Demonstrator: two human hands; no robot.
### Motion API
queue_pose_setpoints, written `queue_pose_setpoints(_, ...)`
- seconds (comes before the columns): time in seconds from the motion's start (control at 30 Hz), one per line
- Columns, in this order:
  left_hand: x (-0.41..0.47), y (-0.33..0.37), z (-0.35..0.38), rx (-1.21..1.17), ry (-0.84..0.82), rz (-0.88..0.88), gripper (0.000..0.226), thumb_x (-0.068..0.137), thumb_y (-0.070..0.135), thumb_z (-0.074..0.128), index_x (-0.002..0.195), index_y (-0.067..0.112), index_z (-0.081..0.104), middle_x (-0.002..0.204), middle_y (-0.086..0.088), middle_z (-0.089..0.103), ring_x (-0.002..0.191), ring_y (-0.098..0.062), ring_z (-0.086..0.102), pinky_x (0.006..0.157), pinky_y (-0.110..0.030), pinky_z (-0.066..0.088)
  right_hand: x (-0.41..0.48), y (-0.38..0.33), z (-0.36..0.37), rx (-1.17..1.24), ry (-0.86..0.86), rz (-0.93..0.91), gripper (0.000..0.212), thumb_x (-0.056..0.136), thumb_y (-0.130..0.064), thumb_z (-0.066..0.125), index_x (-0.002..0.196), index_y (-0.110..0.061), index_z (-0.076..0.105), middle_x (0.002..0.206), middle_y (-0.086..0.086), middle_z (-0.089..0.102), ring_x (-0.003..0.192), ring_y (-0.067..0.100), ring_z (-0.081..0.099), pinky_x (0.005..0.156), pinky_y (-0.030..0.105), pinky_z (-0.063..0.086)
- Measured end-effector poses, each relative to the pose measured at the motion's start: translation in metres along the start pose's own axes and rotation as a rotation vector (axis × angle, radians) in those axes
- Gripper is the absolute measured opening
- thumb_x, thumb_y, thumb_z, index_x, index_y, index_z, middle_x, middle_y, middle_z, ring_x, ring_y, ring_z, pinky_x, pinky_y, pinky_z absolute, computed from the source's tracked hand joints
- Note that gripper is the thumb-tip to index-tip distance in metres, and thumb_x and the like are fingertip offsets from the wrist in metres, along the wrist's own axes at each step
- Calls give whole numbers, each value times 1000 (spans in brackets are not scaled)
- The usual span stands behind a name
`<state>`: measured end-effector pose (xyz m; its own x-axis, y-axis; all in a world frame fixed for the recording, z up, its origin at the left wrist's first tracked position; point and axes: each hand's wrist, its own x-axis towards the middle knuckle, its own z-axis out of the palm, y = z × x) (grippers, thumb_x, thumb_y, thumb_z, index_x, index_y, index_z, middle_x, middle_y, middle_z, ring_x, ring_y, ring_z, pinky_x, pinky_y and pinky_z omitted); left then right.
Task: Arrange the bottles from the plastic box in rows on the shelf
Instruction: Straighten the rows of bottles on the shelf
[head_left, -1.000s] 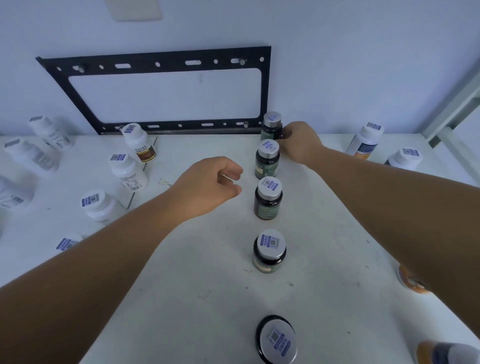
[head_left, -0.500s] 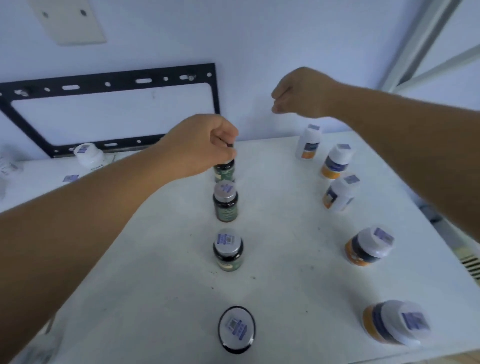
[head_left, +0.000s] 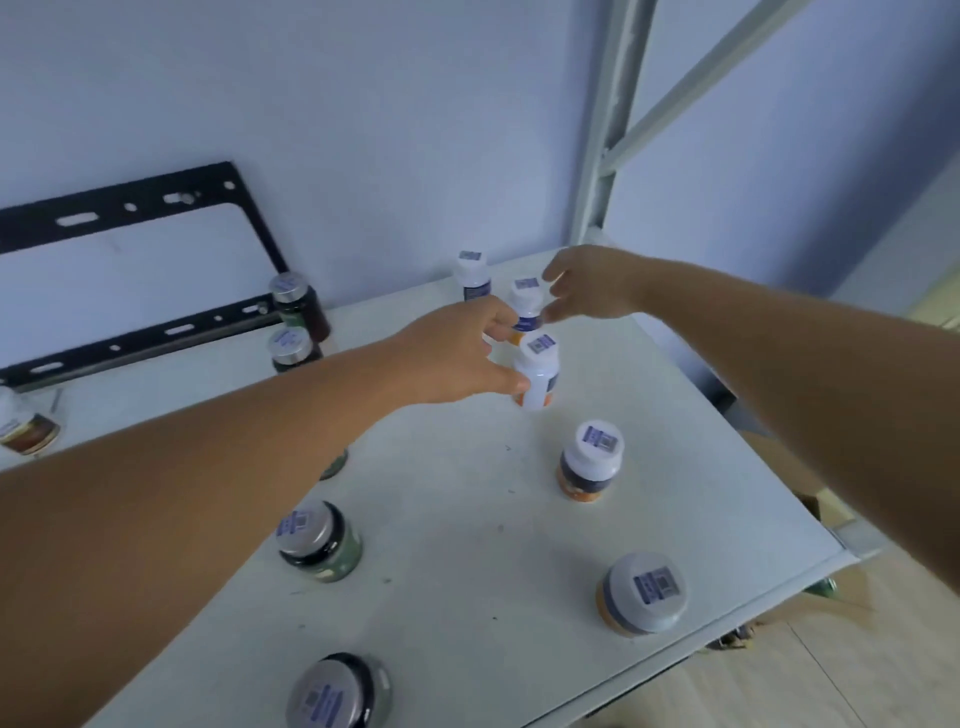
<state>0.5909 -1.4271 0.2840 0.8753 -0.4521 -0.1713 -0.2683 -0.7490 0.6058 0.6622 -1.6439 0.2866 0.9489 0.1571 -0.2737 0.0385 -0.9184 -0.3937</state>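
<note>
On the white shelf (head_left: 467, 519) a row of white, orange-labelled bottles runs front to back at the right: (head_left: 641, 592), (head_left: 592, 460), (head_left: 537, 371), (head_left: 525, 299), (head_left: 472, 273). My left hand (head_left: 457, 358) reaches across, fingers apart, with its thumb touching the side of the third white bottle. My right hand (head_left: 587, 283) hovers with fingers spread on either side of the fourth bottle's cap. Left of them stands a row of dark green bottles (head_left: 317, 540), partly hidden under my left arm.
A black metal bracket (head_left: 249, 218) leans on the back wall. A white bottle with a brown label (head_left: 23, 428) stands at the far left. The shelf's grey upright (head_left: 608, 130) rises at the back right corner. Cardboard (head_left: 810, 488) lies below the right edge.
My view has swung right. My left hand left the dark green row and moved to the white bottles. My right hand came down from the air to the same row.
</note>
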Motion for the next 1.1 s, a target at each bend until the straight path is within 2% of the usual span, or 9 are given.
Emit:
queue_pose_setpoints(0.13, 16, 1, 18, 9, -22, 5, 59, 73, 47, 82, 124, 36, 53, 124, 18, 60, 96, 0, 62, 85, -29, 50, 12, 6, 23, 13, 63, -71, 32, 81, -36, 76, 103, -20, 59, 101, -3, 62, 95, 22, 60, 71, 29, 43)
queue_pose_setpoints(0.23, 21, -2, 28, 20, 3, 13, 54, 77, 44, 80, 124, 35, 54, 123, 14, 63, 95, -7, 67, 88, -33, 51, 18, 3, 33, 37, 90, -117, 24, 82, -31, 73, 90, -20, 54, 85, -4, 56, 81, 21, 54, 59, 25, 36)
queue_pose_setpoints(0.57, 19, -9, 28, 48, 26, 52, 37, 86, 37, 74, 121, 33, 62, 114, 10, 69, 87, -9, 69, 78, -31, 51, 27, -16, 42, 75, 64, -176, 22, 80, -31, 68, 72, -20, 52, 72, -5, 57, 66, 17, 49, 55, 25, 36)
queue_pose_setpoints(0.7, 15, -10, 29, 56, 25, 50, 40, 87, 38, 73, 124, 31, 60, 117, 12, 68, 89, -7, 69, 71, -23, 46, 17, -18, 38, 95, 51, -153, 22, 83, -30, 71, 97, -15, 62, 92, -3, 64, 86, 21, 57, 66, 27, 43)
queue_pose_setpoints(0.8, 11, -10, 28, 47, 17, 36, 39, 87, 39, 73, 122, 33, 59, 120, 14, 66, 92, -6, 68, 72, -20, 44, -11, -6, 25, 235, 98, -117, 30, 85, -19, 73, 70, -21, 47, 70, -2, 48, 76, 23, 45, 59, 25, 36)
queue_pose_setpoints(0.83, 10, -10, 28, 45, 14, 36, 38, 86, 40, 73, 121, 34, 58, 121, 15, 65, 92, -5, 68, 72, -19, 44, -24, 2, 21, 271, 139, -114, 25, 86, -16, 71, 71, -18, 51, 72, 0, 51, 74, 24, 47, 61, 25, 38)
queue_pose_setpoints(0.87, 9, -10, 29, 43, 9, 38, 39, 85, 41, 73, 120, 35, 57, 121, 16, 65, 92, -4, 68, 72, -18, 44, -42, 9, 20, 295, 172, -109, 9, 86, -14, 71, 81, -16, 63, 80, -2, 61, 76, 21, 55, 65, 25, 44)
queue_pose_setpoints(0.93, 6, -10, 30, 46, 5, 39, 44, 82, 43, 76, 119, 37, 55, 119, 18, 62, 93, -2, 66, 71, -18, 43, -82, 26, 23, 323, 164, -95, 17, 87, -13, 70, 102, -19, 72, 97, -12, 70, 87, 7, 65, 77, 22, 53)
queue_pose_setpoints(1.1, -7, -10, 32, 195, 170, 137, 71, 76, 43, 82, 136, 25, 49, 129, 3, 49, 115, -14, 52, 96, -34, 43, -153, 57, 59, 437, -59, -86, 30, 86, -7, 72, 111, -24, 70, 105, -6, 74, 98, 12, 71, 95, 42, 55)
